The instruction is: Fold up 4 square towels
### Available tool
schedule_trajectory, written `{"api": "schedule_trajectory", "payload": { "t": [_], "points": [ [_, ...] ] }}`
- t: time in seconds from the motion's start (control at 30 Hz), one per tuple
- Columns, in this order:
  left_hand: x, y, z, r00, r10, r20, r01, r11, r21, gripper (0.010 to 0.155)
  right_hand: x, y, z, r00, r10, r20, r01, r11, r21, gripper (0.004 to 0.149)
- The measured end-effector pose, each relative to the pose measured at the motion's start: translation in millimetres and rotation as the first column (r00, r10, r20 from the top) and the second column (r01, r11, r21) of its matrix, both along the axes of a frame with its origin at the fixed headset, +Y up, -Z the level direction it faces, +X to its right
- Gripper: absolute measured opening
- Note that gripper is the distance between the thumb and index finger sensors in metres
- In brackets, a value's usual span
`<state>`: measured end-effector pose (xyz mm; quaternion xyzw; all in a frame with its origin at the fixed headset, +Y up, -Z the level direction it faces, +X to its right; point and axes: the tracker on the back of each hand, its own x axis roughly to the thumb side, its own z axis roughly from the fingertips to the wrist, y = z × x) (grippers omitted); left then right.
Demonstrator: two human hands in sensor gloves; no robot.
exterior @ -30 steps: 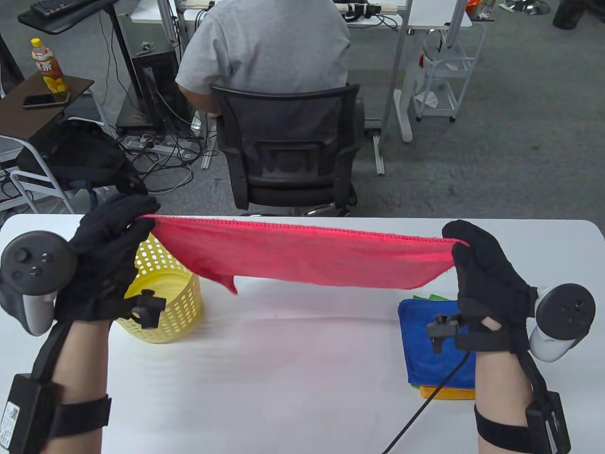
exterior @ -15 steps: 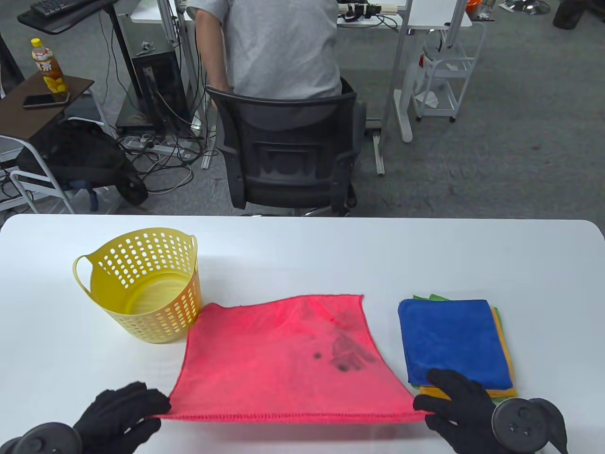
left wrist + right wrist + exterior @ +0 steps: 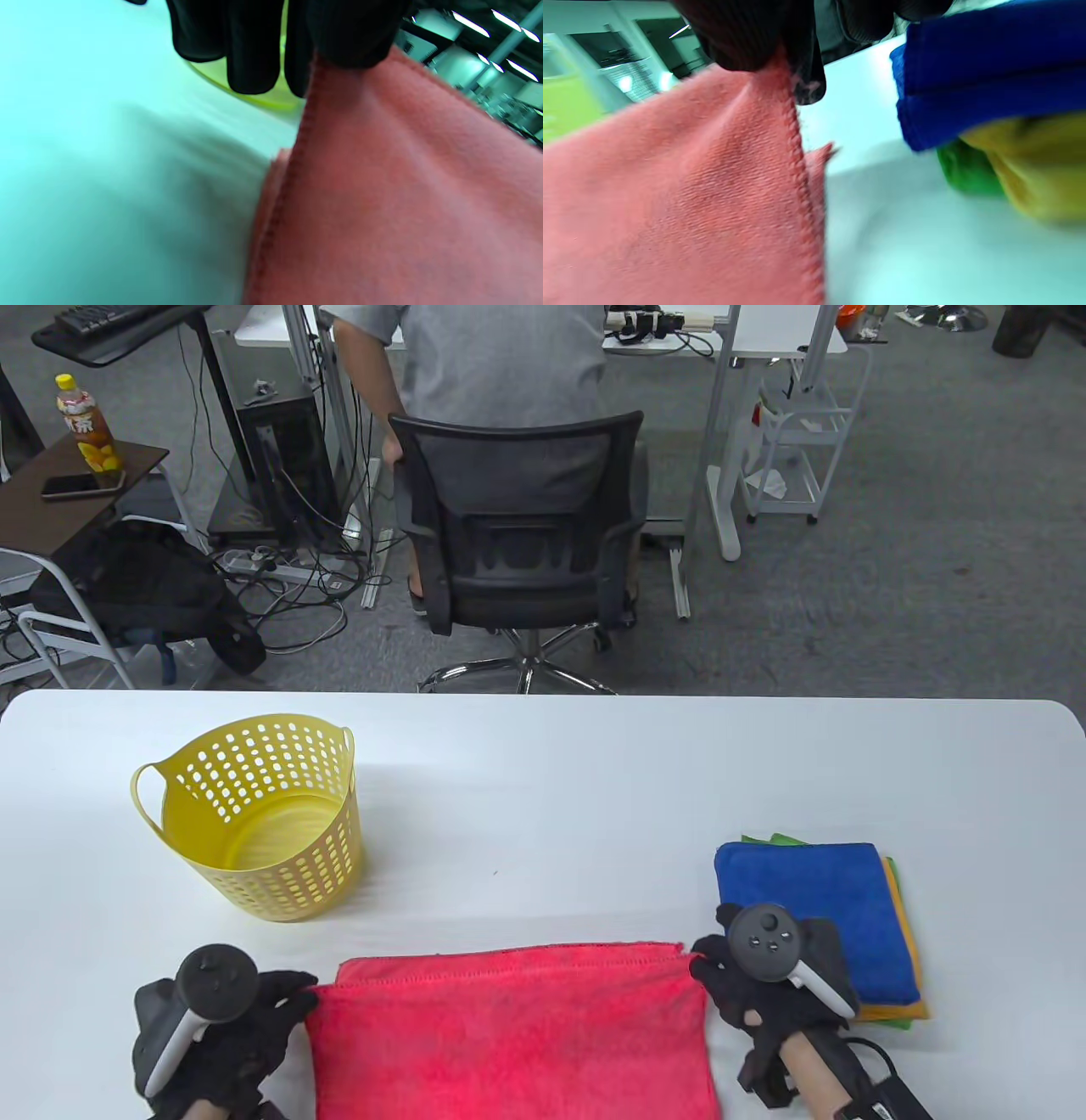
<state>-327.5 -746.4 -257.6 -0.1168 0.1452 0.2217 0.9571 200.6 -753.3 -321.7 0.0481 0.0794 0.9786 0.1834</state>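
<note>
Surface (image 3: 543, 780): white, carries everything.

Red towel (image 3: 509, 1035): lies at the near edge of the surface, doubled over once; the lower layer's hem shows as a thin strip beyond the upper layer's far edge. Landmark for everything below.

Folded stack (image 3: 806, 916): just right of the red towel, blue on top, orange and green edges showing beneath. Judged three towels done, red is the fourth.

Yellow basket (image 3: 254, 823): beyond the red towel's left corner, apart from it, upright.

Left hand (image 3: 246, 1027): at the towel's far left corner; the left wrist view shows the grip pinched on the stitched hem. Right hand (image 3: 755, 984): at the far right corner, grip likewise clamped on the hem, close beside the stack.

Risks (judgement):
- Layers are offset; releasing now would leave an uneven fold, and the error carries into the next fold.
- The right hand's tracker sits near the stack; a sideways sweep could nudge the blue towel off square.
- The towel overhangs or reaches the near edge; dragging could pull it off.

Nothing lies between the hands across the towel.
</note>
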Motion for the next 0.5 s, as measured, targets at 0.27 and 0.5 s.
{"api": "schedule_trajectory", "payload": {
  "t": [0.27,0.5],
  "points": [
    [4,-34,-10,0.982,-0.187,-0.004,0.186,0.979,-0.08,0.073,-37,-19,20,0.949,0.313,-0.03,-0.315,0.945,-0.085,0.061],
    [0,-34,-9,0.976,-0.218,-0.004,0.217,0.975,-0.052,0.075,-75,-45,35,0.939,0.329,-0.102,-0.344,0.913,-0.221,0.065]
  ]
}}
